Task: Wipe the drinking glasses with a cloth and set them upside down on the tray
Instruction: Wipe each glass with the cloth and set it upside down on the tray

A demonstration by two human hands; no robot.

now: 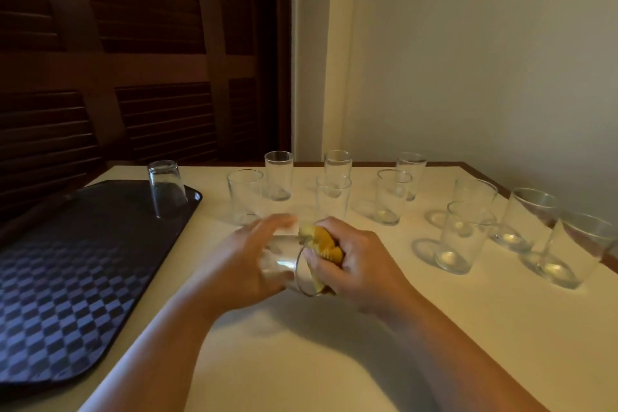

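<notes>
A pale table (301,361) fills the lower view, set against a cream wall (468,60) with a dark louvred door (133,43) behind its left side. On the table's left lies a dark tray (67,278) with a chequered face. One glass (166,189) stands mouth down at the tray's far right corner.

To the right of the tray, ten upright glasses (465,237) stand mouth up in loose rows that run from just beside the tray to the table's right edge. Some are near one another and some apart.

Both forearms reach in from the bottom edge and the hands meet above the table's middle, in front of the nearest upright glasses. The left hand (247,261), blurred, has its fingers curled round the body of the held glass (284,261). This glass is off the table and lies on its side. Its long axis runs roughly left to right, with the base hidden in the left hand and the open mouth pointing right, turned a little towards the camera.

The right hand (361,261) grips a bunched yellow cloth (322,244) and holds it against the rim at the mouth. A fold of the cloth hangs across the opening. Whether the cloth reaches deep inside cannot be told.
</notes>
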